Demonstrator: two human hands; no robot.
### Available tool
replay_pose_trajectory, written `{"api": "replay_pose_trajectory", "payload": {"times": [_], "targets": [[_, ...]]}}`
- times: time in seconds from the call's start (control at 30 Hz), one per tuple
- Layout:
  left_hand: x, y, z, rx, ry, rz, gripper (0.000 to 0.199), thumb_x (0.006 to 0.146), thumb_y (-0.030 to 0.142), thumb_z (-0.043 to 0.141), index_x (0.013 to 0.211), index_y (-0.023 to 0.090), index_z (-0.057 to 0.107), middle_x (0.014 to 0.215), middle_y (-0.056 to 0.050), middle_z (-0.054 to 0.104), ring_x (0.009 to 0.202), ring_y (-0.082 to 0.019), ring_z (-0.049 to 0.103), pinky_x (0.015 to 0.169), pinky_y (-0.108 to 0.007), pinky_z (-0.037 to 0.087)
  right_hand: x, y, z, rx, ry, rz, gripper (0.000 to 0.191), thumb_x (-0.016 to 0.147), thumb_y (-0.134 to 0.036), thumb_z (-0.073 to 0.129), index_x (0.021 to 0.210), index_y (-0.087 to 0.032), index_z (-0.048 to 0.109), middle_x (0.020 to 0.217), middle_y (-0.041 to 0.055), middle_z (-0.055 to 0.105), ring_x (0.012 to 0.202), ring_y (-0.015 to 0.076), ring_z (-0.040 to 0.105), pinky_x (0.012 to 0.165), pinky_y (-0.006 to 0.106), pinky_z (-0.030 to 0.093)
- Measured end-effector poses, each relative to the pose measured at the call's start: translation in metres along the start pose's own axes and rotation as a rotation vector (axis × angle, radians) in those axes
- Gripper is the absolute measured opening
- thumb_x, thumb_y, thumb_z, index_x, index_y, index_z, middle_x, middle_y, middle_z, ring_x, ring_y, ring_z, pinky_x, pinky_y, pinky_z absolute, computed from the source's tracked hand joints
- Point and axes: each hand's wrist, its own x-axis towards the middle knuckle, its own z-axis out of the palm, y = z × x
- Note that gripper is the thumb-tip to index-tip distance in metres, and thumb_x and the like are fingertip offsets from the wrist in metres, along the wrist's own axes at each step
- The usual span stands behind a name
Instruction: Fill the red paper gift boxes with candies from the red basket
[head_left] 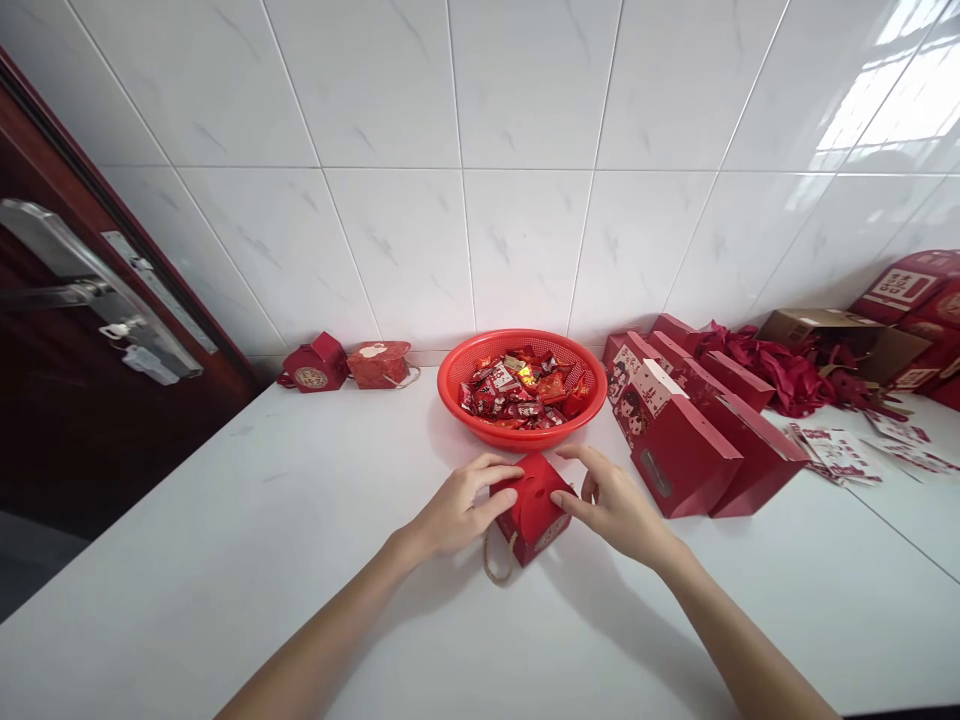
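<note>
A small red gift box [536, 495] with a twisted rope handle [498, 570] stands on the white table, turned with one corner toward me. Its top flaps are folded inward, and a round printed emblem shows on the right side. My left hand [461, 505] grips the box from the left, thumb and fingers pressed on the top flaps. On the other side, my right hand [619, 505] holds the right edge with its thumb, while the index finger arches over the back corner. Just behind the box sits a red plastic basket [523, 438] of wrapped candies [517, 390].
Two small red boxes [315, 365] stand by the wall at left. Several larger red boxes [682, 450] lean together at right, near dark red ribbon [799, 375], an open cardboard box [817, 325] and printed cards [836, 455]. A wooden door [60, 400] borders the table's left.
</note>
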Motion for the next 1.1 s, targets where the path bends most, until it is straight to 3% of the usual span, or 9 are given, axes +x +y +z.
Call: {"api": "replay_pose_trajectory", "payload": {"times": [0.13, 0.23, 0.33, 0.43, 0.53, 0.63, 0.9, 1.0, 1.1], "targets": [[-0.003, 0.004, 0.006, -0.013, -0.025, -0.061, 0.046, 0.09, 0.045, 0.061, 0.129, 0.021, 0.065, 0.133, -0.01, 0.064, 0.12, -0.028, 0.062, 0.104, -0.041, 0.05, 0.012, 0.014, 0.005, 0.03, -0.047, 0.042, 0.052, 0.083, -0.046, 0.065, 0.127, -0.021, 0.054, 0.128, 0.0123, 0.063, 0.067, 0.0159, 0.062, 0.072, 0.039, 0.055], [-0.003, 0.001, 0.012, 0.037, -0.01, -0.037, 0.049, 0.085, 0.039, 0.067, 0.131, 0.023, 0.062, 0.135, -0.01, 0.063, 0.121, -0.027, 0.061, 0.105, -0.041, 0.05, 0.021, 0.024, 0.003, 0.146, -0.096, 0.047, 0.051, 0.088, -0.053, 0.059, 0.126, -0.02, 0.059, 0.13, 0.0126, 0.063, 0.075, 0.0167, 0.064, 0.072, 0.035, 0.056], [0.001, -0.005, 0.009, 0.0, -0.063, 0.0, 0.047, 0.086, 0.037, 0.065, 0.131, 0.024, 0.062, 0.138, -0.009, 0.061, 0.124, -0.026, 0.06, 0.107, -0.04, 0.049, 0.029, 0.03, 0.001, 0.258, -0.167, 0.089, 0.045, 0.094, -0.049, 0.047, 0.123, -0.019, 0.065, 0.117, 0.0101, 0.068, 0.071, 0.0151, 0.063, 0.061, 0.03, 0.053], [0.005, -0.008, -0.001, -0.002, -0.119, -0.023, 0.051, 0.085, 0.039, 0.067, 0.134, 0.025, 0.062, 0.143, -0.008, 0.057, 0.128, -0.027, 0.058, 0.108, -0.039, 0.048, 0.032, 0.034, 0.003, 0.3, -0.247, 0.1, 0.038, 0.088, -0.032, 0.047, 0.118, -0.019, 0.066, 0.107, 0.0067, 0.07, 0.063, 0.012, 0.059, 0.056, 0.027, 0.05], [0.007, -0.007, -0.011, 0.043, -0.179, -0.088, 0.055, 0.087, 0.042, 0.065, 0.14, 0.029, 0.059, 0.145, -0.008, 0.055, 0.129, -0.028, 0.057, 0.104, -0.038, 0.051, 0.033, 0.039, 0.007, 0.234, -0.211, 0.119, 0.025, 0.076, -0.022, 0.052, 0.096, -0.018, 0.067, 0.088, 0.0029, 0.07, 0.061, 0.0124, 0.057, 0.059, 0.027, 0.048], [0.008, -0.006, -0.014, 0.048, -0.204, -0.102, 0.056, 0.087, 0.043, 0.064, 0.142, 0.03, 0.058, 0.141, -0.008, 0.057, 0.122, -0.027, 0.061, 0.099, -0.036, 0.053, 0.034, 0.041, 0.006, 0.17, -0.171, 0.167, 0.006, 0.073, -0.024, 0.055, 0.072, -0.019, 0.059, 0.058, -0.0026, 0.058, 0.058, 0.0146, 0.053, 0.058, 0.028, 0.044], [0.013, -0.006, -0.001, -0.051, -0.089, -0.202, 0.058, 0.075, 0.036, 0.073, 0.131, 0.024, 0.068, 0.126, -0.01, 0.056, 0.101, -0.024, 0.065, 0.092, -0.037, 0.056, 0.027, 0.008, -0.029, 0.751, -0.17, 0.129, 0.025, 0.073, -0.039, 0.071, 0.066, -0.018, 0.061, 0.074, 0.0018, 0.063, 0.074, 0.0157, 0.058, 0.081, 0.034, 0.048], [0.015, 0.009, -0.004, -0.003, -0.045, -0.225, 0.057, 0.07, 0.029, 0.075, 0.126, 0.021, 0.07, 0.129, -0.011, 0.056, 0.095, -0.025, 0.066, 0.087, -0.039, 0.057, 0.025, -0.01, -0.039, 0.721, -0.116, 0.07, 0.025, 0.076, -0.04, 0.073, 0.07, -0.018, 0.063, 0.074, 0.0019, 0.064, 0.075, 0.016, 0.059, 0.084, 0.035, 0.047], [0.02, 0.033, -0.018, -0.136, -0.05, -0.235, 0.061, 0.068, 0.023, 0.077, 0.127, 0.019, 0.065, 0.128, -0.011, 0.061, 0.096, -0.026, 0.066, 0.083, -0.04, 0.058, 0.024, -0.025, -0.044, 0.639, -0.082, 0.021, 0.026, 0.079, -0.042, 0.073, 0.075, -0.018, 0.064, 0.075, 0.002, 0.066, 0.076, 0.0165, 0.061, 0.085, 0.034, 0.047]]}}
